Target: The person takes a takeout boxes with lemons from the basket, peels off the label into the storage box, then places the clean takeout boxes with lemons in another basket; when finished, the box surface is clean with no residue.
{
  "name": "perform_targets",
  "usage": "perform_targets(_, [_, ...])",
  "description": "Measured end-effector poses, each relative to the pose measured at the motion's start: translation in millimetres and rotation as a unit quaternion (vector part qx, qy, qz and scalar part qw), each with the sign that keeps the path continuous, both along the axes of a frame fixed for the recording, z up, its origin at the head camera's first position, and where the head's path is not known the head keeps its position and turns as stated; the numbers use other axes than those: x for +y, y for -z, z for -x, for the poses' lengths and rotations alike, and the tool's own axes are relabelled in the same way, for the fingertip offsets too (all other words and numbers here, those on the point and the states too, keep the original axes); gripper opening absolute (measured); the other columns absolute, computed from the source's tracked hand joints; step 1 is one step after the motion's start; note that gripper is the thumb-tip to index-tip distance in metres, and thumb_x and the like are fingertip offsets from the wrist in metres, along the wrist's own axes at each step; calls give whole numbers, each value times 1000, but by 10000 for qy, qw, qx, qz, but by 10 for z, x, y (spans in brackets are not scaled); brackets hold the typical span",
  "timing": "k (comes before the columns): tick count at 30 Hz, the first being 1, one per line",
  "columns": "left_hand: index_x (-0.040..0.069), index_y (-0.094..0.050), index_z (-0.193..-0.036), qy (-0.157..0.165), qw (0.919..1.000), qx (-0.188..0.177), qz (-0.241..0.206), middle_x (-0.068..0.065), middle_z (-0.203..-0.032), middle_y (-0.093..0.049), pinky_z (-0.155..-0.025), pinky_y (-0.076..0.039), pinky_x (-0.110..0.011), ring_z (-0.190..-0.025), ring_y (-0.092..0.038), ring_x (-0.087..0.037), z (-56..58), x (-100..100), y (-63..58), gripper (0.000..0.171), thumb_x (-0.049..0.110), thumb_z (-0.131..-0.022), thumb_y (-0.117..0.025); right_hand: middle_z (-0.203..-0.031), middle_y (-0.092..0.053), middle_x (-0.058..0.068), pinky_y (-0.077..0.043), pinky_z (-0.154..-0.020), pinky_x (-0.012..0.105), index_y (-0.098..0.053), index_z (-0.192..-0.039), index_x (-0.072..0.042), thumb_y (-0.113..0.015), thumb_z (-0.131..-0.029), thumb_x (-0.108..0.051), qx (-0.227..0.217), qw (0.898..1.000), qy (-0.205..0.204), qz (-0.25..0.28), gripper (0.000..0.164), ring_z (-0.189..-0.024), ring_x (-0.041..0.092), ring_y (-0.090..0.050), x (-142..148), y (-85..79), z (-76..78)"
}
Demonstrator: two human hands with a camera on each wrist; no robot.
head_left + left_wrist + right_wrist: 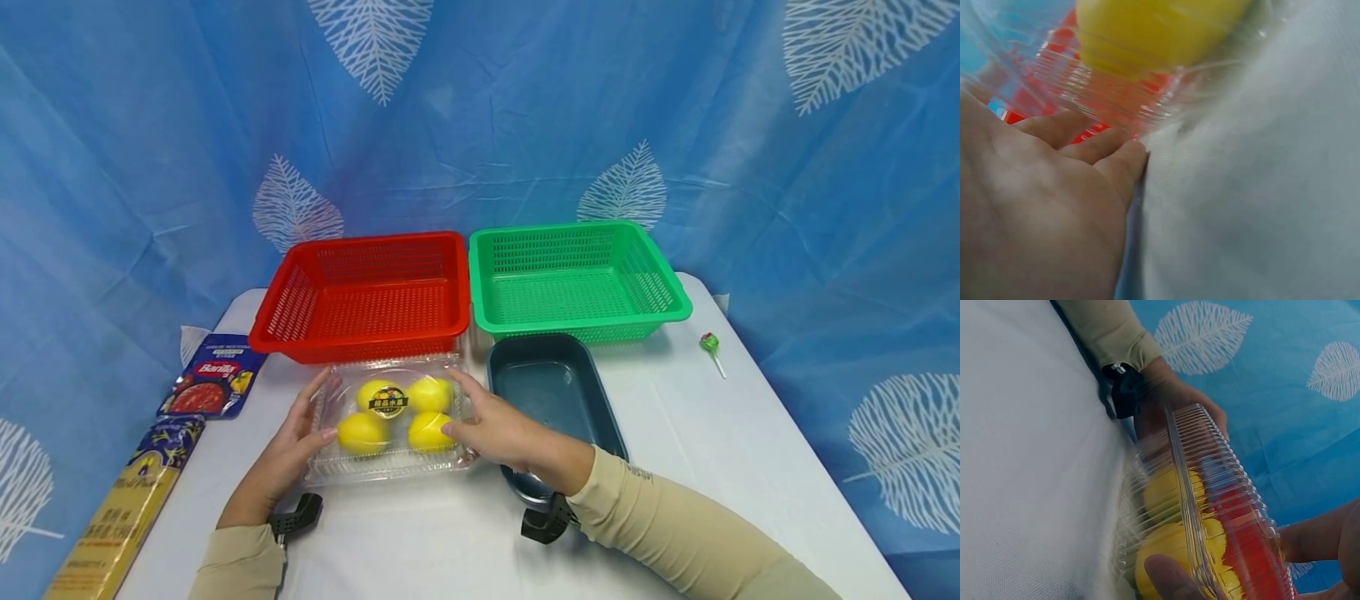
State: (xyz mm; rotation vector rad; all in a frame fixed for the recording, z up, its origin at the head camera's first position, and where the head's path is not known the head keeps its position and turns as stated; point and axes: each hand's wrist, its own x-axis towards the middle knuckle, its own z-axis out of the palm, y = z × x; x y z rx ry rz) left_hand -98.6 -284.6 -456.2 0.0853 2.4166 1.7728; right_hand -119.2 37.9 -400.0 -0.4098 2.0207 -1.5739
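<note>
A clear plastic fruit box (pixel 393 462) with ribbed sides holds several yellow lemons (pixel 363 434). Its lid carries a black and gold label (pixel 388 402). At the box's left end is my left hand (pixel 281 450), thumb toward the front and fingers along the side. My right hand (pixel 506 429) grips the opposite end, its thumb over the near corner and fingers farther back. In the right wrist view the box (pixel 1185 487) stands between both hands, with the right thumb (pixel 1169 575) against its wall. The left palm (pixel 1041 187) faces the box in the left wrist view.
Behind the box sit a red basket (pixel 367 342) and a green basket (pixel 577 321). A dark blue tray (pixel 555 392) lies partly under my right forearm. To the left are a Barilla pouch (pixel 213 379) and a yellow pasta pack (pixel 123 508). A lollipop (pixel 710 346) lies far right.
</note>
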Motion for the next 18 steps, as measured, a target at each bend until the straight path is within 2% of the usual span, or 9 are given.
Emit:
perform_targets(11, [47,-16,-146,-147,9998,30,153,14,-152,-15,-96,-7,-73,-140,3,-25,8,17,13,82,34,-83,-67,-138,-32,19,-54,-61,45,-19,-148,-33,-63,-90,-11,-89,9999,5,141,76,-65,32,-60,0,-7,-2])
perform_targets(18, [43,-17,-147,-11,9999,119,-71,13,-153,-11,-97,-4,-73,-140,4,-25,25,5,23,80,27,-85,-65,-126,-44,20,-53,-60,47,-19,-148,-32,-64,-89,-10,-53,9994,-90,319,77,-63,34,-60,19,3,-4])
